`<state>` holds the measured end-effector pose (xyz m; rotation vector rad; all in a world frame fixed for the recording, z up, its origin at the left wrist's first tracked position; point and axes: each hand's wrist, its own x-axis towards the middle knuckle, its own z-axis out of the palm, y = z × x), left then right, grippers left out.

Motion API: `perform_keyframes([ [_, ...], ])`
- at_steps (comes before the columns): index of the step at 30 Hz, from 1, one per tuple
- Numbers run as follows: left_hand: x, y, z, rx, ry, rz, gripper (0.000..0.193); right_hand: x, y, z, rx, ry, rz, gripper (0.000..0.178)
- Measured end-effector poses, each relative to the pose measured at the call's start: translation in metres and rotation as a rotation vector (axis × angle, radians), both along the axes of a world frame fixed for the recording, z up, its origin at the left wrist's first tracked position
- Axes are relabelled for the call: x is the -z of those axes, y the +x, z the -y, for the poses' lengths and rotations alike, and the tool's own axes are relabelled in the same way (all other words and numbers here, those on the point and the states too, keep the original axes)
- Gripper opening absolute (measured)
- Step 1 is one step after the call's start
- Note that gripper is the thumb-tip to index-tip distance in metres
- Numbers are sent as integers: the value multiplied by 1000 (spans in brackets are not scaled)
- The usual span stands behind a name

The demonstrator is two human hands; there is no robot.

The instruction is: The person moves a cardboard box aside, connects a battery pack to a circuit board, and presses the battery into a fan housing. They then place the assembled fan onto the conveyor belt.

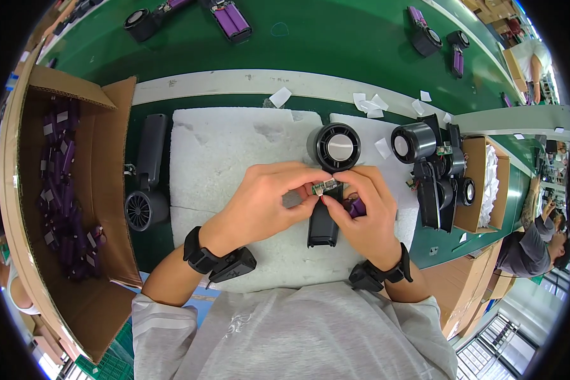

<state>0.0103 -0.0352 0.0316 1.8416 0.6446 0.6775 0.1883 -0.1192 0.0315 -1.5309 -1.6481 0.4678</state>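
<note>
My left hand point(266, 193) pinches one end of a small green circuit board point(324, 186) between thumb and fingertips. On the board's other side, my right hand point(368, 206) is closed with its fingertips against it. Part of a purple battery pack point(358, 207) shows within the right hand; the fingers hide the rest. Beneath both hands lies a black handheld blower housing, with its round head point(335, 147) away from me and its handle point(323, 225) towards me. It rests on a white foam pad point(234, 142).
At left stands a cardboard box point(117, 209) holding purple battery packs point(63, 183), beside a dark grey blower point(148, 158). Several black housings point(434, 171) are piled at right near a small carton point(503, 190). Paper labels point(280, 97) lie along the white rail point(221, 81).
</note>
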Motion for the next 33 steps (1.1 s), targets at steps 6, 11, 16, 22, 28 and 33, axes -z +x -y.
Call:
perform_keyframes([
  [6,6,0,3,-60,-93,31,31,5,1,1,25,30,-1,40],
  [11,2,2,7,-91,-56,-1,29,-2,0,0,52,20,32,38],
  [16,6,4,9,-127,88,-7,29,4,1,-2,24,58,28,35],
  [22,7,6,11,-154,105,-4,29,3,1,-2,31,51,-2,33],
  [28,8,6,12,-160,114,-3,26,0,0,-3,37,36,-25,30],
  [33,10,4,6,-75,46,49,26,-10,-1,3,112,-126,-87,26],
])
